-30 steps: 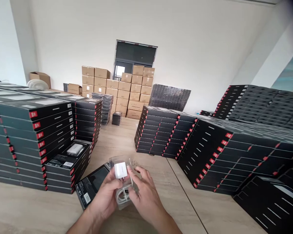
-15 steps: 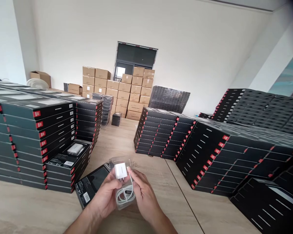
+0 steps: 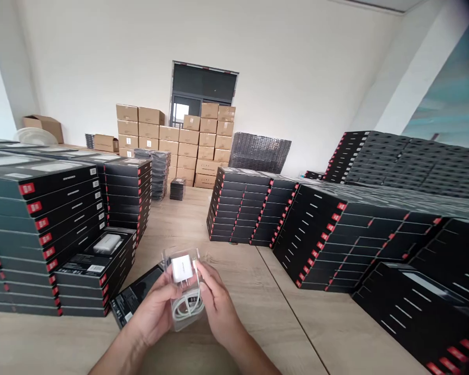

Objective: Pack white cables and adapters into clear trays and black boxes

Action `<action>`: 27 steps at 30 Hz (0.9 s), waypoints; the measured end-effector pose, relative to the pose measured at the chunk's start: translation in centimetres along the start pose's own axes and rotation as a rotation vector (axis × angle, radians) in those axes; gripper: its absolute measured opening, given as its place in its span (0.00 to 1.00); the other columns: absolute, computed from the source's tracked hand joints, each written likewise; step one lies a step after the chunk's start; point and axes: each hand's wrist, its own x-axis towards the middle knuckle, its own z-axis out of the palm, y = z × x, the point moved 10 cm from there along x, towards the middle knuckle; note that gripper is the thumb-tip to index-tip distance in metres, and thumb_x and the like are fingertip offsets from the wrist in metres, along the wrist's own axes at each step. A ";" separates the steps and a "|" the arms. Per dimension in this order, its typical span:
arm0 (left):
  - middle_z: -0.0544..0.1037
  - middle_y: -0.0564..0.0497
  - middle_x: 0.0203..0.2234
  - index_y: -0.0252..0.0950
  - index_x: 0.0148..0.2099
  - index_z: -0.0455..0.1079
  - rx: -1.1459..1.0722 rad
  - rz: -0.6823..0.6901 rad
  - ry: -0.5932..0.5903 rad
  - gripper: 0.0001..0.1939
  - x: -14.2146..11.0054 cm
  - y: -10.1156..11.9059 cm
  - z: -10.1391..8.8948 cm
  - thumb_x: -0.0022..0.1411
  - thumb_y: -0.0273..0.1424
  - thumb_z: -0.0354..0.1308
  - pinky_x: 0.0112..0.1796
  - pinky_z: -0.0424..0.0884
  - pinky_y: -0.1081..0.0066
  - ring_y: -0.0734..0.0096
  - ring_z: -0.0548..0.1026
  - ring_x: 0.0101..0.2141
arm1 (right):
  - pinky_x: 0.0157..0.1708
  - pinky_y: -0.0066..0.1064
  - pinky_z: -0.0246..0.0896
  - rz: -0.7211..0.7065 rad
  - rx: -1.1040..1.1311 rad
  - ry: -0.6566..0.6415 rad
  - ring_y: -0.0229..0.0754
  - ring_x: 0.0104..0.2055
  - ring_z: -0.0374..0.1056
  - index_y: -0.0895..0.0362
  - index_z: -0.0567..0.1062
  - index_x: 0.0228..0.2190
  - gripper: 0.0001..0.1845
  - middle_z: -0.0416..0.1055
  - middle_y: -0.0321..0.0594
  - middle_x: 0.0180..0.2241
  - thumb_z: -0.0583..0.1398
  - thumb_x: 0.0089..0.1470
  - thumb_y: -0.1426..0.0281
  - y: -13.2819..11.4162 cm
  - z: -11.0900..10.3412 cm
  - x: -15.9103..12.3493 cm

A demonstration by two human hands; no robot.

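Between my hands, above the table, is a clear plastic tray [image 3: 168, 259] holding a white charger plug [image 3: 182, 269] at its top and a coiled white cable [image 3: 187, 305] below. My left hand [image 3: 156, 307] grips the tray's left side, thumb near the plug's prongs. My right hand [image 3: 218, 299] is closed at the right side, its fingertips pinching the cable's end beside the plug. Behind my left hand a flat black box [image 3: 140, 288] lies on the table, partly hidden.
Stacked black boxes [image 3: 72, 219] rise on the left, with another white charger [image 3: 107, 242] on a lower stack. More black box stacks [image 3: 312, 229] line the right. Brown cartons [image 3: 187, 148] stand against the back. The wooden table [image 3: 250, 297] has a seam.
The whole view has shifted, so the surroundings sit further left. Both hands stay on the tray and cable with almost the same hold.
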 end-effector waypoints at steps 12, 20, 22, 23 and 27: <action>0.79 0.45 0.37 0.35 0.46 0.72 0.297 -0.223 -0.112 0.24 -1.0 -3.1 1.3 0.43 0.22 0.57 0.34 0.70 0.67 0.62 0.76 0.33 | 0.24 0.26 0.63 0.456 0.840 -0.015 0.36 0.25 0.68 0.53 0.72 0.52 0.27 0.73 0.35 0.29 0.64 0.52 0.57 4.0 -1.6 -0.6; 0.69 0.44 0.55 0.43 0.49 0.69 1.155 0.445 0.337 0.27 -0.1 7.2 -2.2 0.44 0.37 0.68 0.60 0.48 0.54 0.47 0.61 0.59 | 0.20 0.23 0.65 0.594 0.976 0.389 0.35 0.21 0.69 0.56 0.74 0.40 0.17 0.74 0.32 0.23 0.67 0.48 0.65 9.1 -5.4 -1.3; 0.63 0.41 0.60 0.41 0.50 0.70 1.611 0.365 0.419 0.30 0.7 7.4 -2.9 0.42 0.38 0.67 0.61 0.37 0.49 0.41 0.54 0.62 | 0.25 0.25 0.68 0.601 1.015 0.453 0.35 0.24 0.71 0.54 0.72 0.42 0.18 0.75 0.32 0.25 0.66 0.48 0.66 10.2 -5.9 -1.4; 0.61 0.39 0.61 0.40 0.52 0.69 1.804 0.271 0.444 0.32 1.2 7.0 -3.6 0.42 0.38 0.66 0.61 0.37 0.46 0.39 0.54 0.62 | 0.28 0.26 0.69 0.604 1.033 0.474 0.35 0.25 0.71 0.54 0.71 0.43 0.19 0.75 0.32 0.25 0.67 0.47 0.67 10.5 -6.0 -1.5; 0.68 0.38 0.55 0.37 0.60 0.62 2.146 -0.070 0.396 0.36 2.1 5.1 -5.4 0.47 0.39 0.58 0.54 0.56 0.47 0.41 0.65 0.56 | 0.34 0.31 0.71 0.586 1.096 0.495 0.35 0.26 0.72 0.53 0.70 0.46 0.26 0.76 0.33 0.28 0.69 0.44 0.69 10.3 -5.6 -1.5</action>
